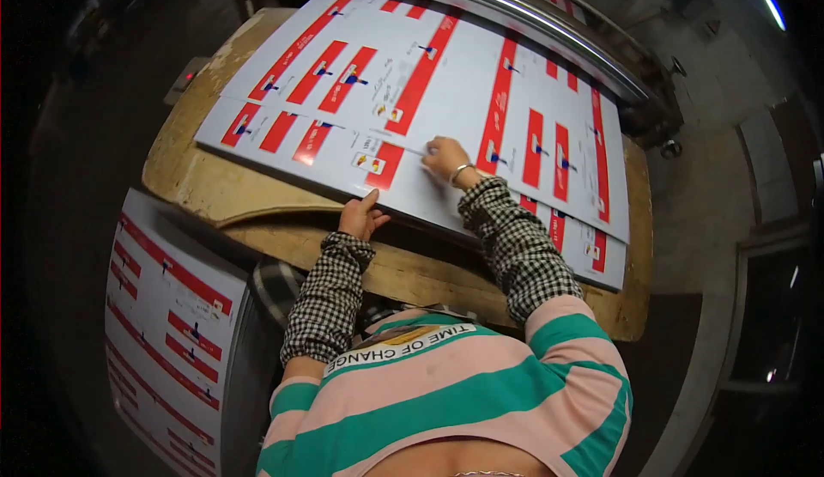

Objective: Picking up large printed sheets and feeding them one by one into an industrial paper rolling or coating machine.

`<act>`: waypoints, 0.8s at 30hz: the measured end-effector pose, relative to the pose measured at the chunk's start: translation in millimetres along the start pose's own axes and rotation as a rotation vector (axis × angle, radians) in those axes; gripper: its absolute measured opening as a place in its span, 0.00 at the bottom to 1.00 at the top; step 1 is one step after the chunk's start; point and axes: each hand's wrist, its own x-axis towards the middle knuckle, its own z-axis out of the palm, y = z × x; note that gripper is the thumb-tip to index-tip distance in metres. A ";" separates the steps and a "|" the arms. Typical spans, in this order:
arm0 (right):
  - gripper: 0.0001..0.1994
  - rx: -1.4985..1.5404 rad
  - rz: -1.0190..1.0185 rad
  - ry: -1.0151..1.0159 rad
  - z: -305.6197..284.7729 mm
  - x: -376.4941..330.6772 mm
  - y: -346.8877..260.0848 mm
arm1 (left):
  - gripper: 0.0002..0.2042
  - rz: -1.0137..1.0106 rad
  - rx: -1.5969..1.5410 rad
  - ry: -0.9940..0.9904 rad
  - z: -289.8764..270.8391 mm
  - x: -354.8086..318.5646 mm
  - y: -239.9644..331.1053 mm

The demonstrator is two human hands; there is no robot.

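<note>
Left hand (360,216): reaching forward, one finger extended to the near edge of the paper stack (330,166), thumb spread apart; no sheet gripped.
Right hand (444,159): above the stack, fingers curled narrow at the near edge of the top sheet (468,73); whether they pinch it, cannot tell.
Top sheet: white with red bars, on the stack, set back from its near edge; long axis left to right, sloping down rightward; bars crosswise.
Wooden table (176,151): beneath.
Metal roller (506,9): along the far edge.
</note>
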 end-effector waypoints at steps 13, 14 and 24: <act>0.08 0.153 -0.268 -0.094 -14.6 -38.1 -15.0 | 0.10 -0.053 -0.088 -0.182 6.1 -10.4 2.4; 0.08 0.125 -0.314 -0.004 -20.5 -37.2 -21.0 | 0.12 -0.033 -0.091 -0.083 -1.3 -4.7 -1.7; 0.08 0.221 -0.326 -0.018 15.2 -68.5 -7.3 | 0.18 0.029 -0.087 -0.040 10.8 1.1 0.2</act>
